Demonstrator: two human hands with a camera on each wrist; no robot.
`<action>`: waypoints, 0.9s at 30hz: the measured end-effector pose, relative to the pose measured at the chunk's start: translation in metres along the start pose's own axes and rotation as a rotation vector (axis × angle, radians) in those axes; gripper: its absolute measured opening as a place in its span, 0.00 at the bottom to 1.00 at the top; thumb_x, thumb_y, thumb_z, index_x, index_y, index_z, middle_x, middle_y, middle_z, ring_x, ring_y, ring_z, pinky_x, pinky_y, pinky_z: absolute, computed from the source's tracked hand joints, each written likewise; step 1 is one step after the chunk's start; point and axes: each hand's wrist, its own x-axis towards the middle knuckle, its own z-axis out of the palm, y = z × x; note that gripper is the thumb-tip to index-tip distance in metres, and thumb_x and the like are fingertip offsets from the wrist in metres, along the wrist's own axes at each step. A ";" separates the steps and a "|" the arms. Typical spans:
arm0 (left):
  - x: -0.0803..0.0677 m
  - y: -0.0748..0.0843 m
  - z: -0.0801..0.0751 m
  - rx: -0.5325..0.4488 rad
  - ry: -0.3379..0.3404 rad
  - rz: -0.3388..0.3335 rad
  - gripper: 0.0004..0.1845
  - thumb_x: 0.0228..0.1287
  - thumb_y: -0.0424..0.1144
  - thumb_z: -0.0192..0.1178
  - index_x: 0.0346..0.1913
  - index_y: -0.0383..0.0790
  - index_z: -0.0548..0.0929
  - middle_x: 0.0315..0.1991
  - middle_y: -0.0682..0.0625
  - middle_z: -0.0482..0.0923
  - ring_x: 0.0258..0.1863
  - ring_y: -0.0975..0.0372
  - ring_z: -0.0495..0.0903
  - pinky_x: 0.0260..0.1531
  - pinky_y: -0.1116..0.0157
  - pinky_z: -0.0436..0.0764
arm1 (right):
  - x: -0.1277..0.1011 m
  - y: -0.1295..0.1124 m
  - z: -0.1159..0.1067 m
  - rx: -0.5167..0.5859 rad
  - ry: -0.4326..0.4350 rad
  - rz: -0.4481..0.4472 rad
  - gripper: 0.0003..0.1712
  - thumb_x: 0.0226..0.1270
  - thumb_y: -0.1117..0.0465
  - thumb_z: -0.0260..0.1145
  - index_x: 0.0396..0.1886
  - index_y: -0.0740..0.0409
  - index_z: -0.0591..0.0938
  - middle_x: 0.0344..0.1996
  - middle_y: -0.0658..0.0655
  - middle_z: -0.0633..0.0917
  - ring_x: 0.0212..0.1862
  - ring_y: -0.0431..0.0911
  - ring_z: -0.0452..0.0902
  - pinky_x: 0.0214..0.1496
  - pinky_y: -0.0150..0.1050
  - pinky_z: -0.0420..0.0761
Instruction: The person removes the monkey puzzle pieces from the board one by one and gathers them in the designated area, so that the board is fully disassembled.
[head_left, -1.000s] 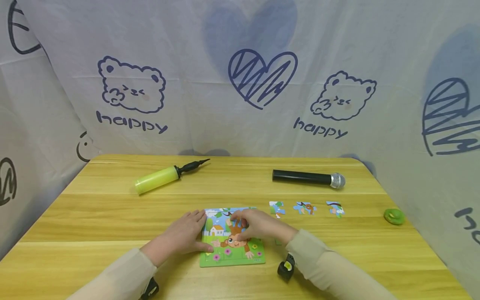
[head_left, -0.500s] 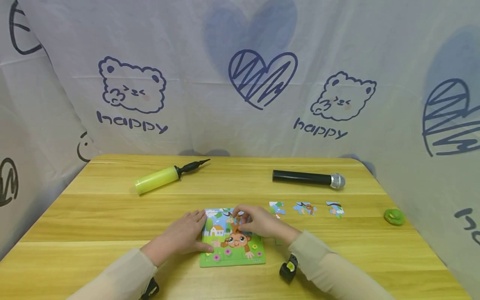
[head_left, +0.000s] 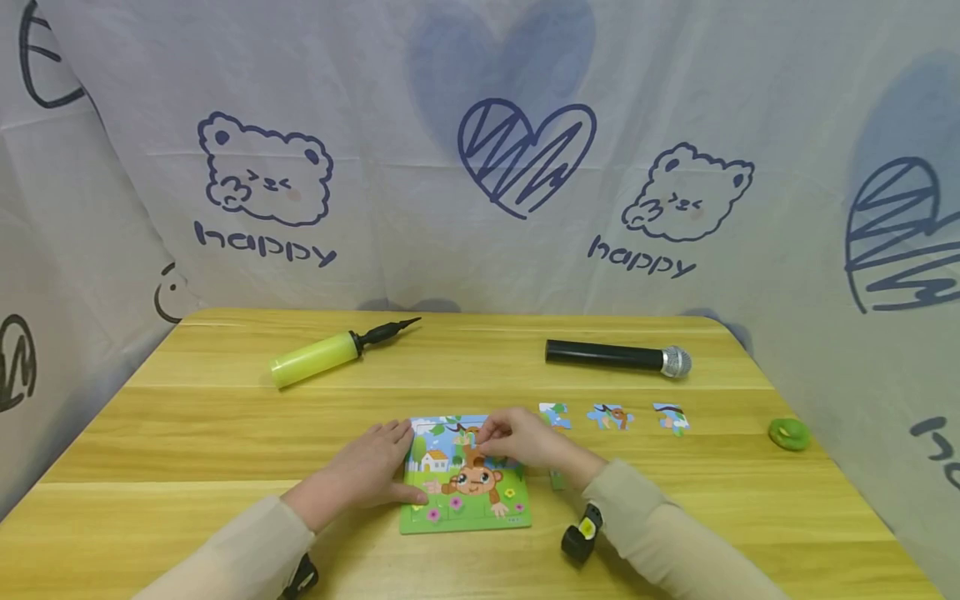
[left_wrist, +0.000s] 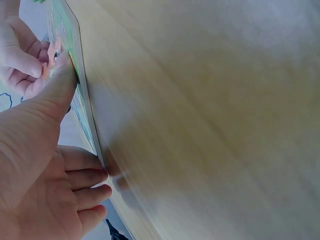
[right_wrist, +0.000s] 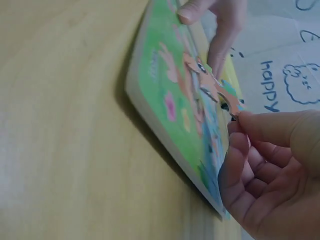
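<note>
Puzzle board [head_left: 465, 500] left edge pinned by left hand [head_left: 367, 471]; right hand [head_left: 525, 440] pinching piece

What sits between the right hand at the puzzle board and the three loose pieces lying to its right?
Nothing visible. Bare table lies between the right hand on the puzzle board and the loose pieces; the microphone lies farther back.

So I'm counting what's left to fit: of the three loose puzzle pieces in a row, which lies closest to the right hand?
The leftmost loose piece, lying just beside the right hand; the middle piece and right piece sit farther along.
</note>
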 end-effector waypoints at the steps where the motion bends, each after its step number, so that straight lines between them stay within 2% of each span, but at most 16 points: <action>1: 0.000 0.000 0.000 0.001 -0.001 -0.001 0.51 0.50 0.62 0.61 0.61 0.19 0.62 0.64 0.30 0.57 0.64 0.41 0.57 0.64 0.50 0.54 | -0.001 0.000 -0.002 0.019 -0.001 0.009 0.04 0.64 0.63 0.62 0.34 0.59 0.81 0.25 0.53 0.80 0.24 0.44 0.73 0.24 0.37 0.77; 6: 0.000 0.001 -0.002 -0.002 -0.007 -0.002 0.51 0.50 0.63 0.61 0.62 0.19 0.62 0.64 0.30 0.57 0.64 0.41 0.56 0.64 0.50 0.54 | -0.011 0.001 -0.016 0.077 0.000 0.005 0.06 0.64 0.62 0.62 0.34 0.61 0.81 0.23 0.57 0.80 0.21 0.42 0.68 0.22 0.36 0.73; 11: 0.000 0.001 -0.002 0.001 -0.007 -0.001 0.51 0.50 0.63 0.60 0.62 0.20 0.62 0.64 0.30 0.57 0.64 0.41 0.56 0.64 0.50 0.54 | -0.027 0.006 -0.036 0.111 -0.025 -0.006 0.10 0.68 0.62 0.58 0.34 0.66 0.79 0.19 0.55 0.73 0.20 0.43 0.63 0.22 0.36 0.66; 18: 0.000 0.001 -0.001 0.003 0.001 0.005 0.51 0.50 0.62 0.61 0.61 0.19 0.63 0.64 0.30 0.58 0.63 0.41 0.57 0.64 0.50 0.55 | -0.058 0.024 -0.067 0.083 -0.008 0.013 0.12 0.69 0.61 0.56 0.34 0.69 0.75 0.20 0.55 0.72 0.22 0.44 0.64 0.23 0.35 0.69; 27: 0.000 0.001 0.000 0.005 0.000 0.000 0.51 0.49 0.63 0.61 0.61 0.19 0.63 0.64 0.30 0.57 0.64 0.41 0.57 0.64 0.50 0.55 | -0.101 0.056 -0.105 0.085 -0.010 0.090 0.14 0.70 0.60 0.55 0.32 0.69 0.73 0.20 0.54 0.71 0.21 0.43 0.63 0.21 0.34 0.66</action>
